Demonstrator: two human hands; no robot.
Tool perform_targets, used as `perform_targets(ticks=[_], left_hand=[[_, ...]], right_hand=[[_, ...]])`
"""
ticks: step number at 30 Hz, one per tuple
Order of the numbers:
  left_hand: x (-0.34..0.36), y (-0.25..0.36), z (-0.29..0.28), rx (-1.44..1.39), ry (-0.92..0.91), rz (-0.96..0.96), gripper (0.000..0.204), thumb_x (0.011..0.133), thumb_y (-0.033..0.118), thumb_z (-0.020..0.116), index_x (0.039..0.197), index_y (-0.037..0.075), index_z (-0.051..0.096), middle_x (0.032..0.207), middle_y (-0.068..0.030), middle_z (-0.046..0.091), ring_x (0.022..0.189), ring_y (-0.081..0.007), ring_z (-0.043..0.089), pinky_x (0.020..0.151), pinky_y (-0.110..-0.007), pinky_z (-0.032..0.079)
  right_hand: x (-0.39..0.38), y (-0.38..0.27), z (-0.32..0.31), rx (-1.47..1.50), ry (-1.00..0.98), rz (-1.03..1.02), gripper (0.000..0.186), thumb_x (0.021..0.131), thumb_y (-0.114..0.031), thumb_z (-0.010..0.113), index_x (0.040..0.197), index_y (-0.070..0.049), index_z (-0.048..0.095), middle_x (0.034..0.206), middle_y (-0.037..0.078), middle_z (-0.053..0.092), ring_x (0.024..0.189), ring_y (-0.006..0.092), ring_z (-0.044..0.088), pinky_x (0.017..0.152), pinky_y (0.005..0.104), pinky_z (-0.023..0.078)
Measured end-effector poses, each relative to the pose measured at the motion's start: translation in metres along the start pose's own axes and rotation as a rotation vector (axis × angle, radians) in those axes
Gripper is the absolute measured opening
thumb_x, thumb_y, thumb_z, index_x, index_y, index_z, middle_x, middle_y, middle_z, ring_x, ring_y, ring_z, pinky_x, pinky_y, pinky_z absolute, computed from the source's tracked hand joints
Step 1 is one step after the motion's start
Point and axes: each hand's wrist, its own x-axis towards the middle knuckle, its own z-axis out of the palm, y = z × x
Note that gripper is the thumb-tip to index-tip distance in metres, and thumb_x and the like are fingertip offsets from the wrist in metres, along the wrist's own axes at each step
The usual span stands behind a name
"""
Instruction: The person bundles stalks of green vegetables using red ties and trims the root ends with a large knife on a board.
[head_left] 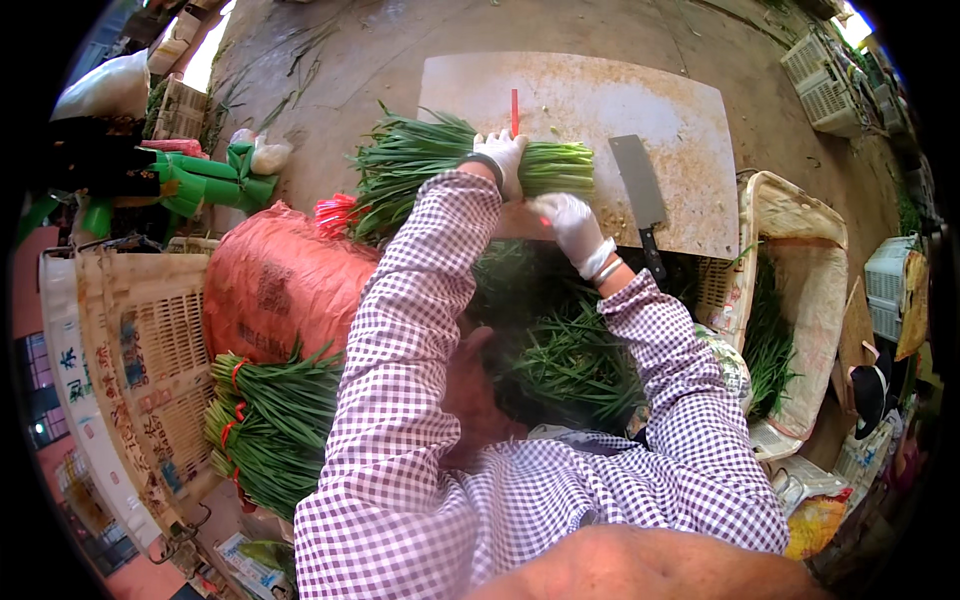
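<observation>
A bundle of garlic chives [420, 165] lies across the left part of the white board [590, 90], leaves to the left and pale stem ends to the right. My left hand [503, 158], in a white glove, grips the bundle from above near its middle. A red tie strip [515, 112] sticks out on the bundle's far side, by my left fingers. My right hand [574, 230], also gloved, is closed just in front of the stems, with a bit of red strip showing at its fingertips. Right of the bundle, a cleaver [638, 185] rests on the board, its handle over the near edge.
Loose chives [580, 360] fill the space below the board. Tied chive bundles [270, 430] lie at left, near a red sack [285, 280] and a plastic crate [150, 360]. Red strips [337, 215] sit beside the sack. Another crate [800, 210] with greens stands right.
</observation>
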Motion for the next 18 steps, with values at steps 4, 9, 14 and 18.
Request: perform_targets(ticks=[4,9,14,18], left_hand=[[0.005,-0.008,-0.007,0.019,-0.109,0.092,0.132,0.042,0.053,0.088,0.149,0.013,0.022,0.14,-0.0192,0.039,0.134,-0.0352,0.037,0.111,-0.052,0.025],[0.009,-0.012,0.028,-0.07,0.094,0.016,0.121,0.055,0.054,0.083,0.149,0.008,0.022,0.139,-0.0207,0.041,0.135,-0.0342,0.035,0.111,-0.051,0.026],[-0.015,-0.004,0.03,0.029,0.417,0.094,0.076,0.071,0.043,0.075,0.127,0.001,0.046,0.107,-0.0199,0.059,0.107,-0.0342,0.056,0.099,-0.048,0.037],[-0.009,-0.004,0.04,0.042,0.505,0.173,0.06,0.067,0.044,0.077,0.104,0.002,0.053,0.092,-0.0173,0.063,0.088,-0.0332,0.062,0.082,-0.043,0.045]], right_hand=[[0.051,0.011,0.006,-0.063,0.042,0.11,0.012,0.079,-0.009,0.062,0.091,-0.01,0.066,0.088,0.01,0.063,0.082,0.0278,0.063,0.072,0.037,0.051],[0.096,0.034,0.006,0.069,-0.266,0.489,0.013,0.079,-0.016,0.071,0.087,-0.006,0.071,0.084,0.012,0.068,0.077,0.0265,0.066,0.069,0.033,0.052],[0.14,0.081,0.007,0.301,-0.183,0.791,0.031,0.083,-0.027,0.073,0.102,-0.002,0.071,0.096,0.012,0.071,0.085,0.0207,0.067,0.077,0.033,0.052],[0.152,0.144,0.075,0.133,-0.267,0.833,0.052,0.082,-0.027,0.073,0.124,0.0,0.058,0.118,0.02,0.064,0.106,0.0322,0.063,0.09,0.0355,0.05]])
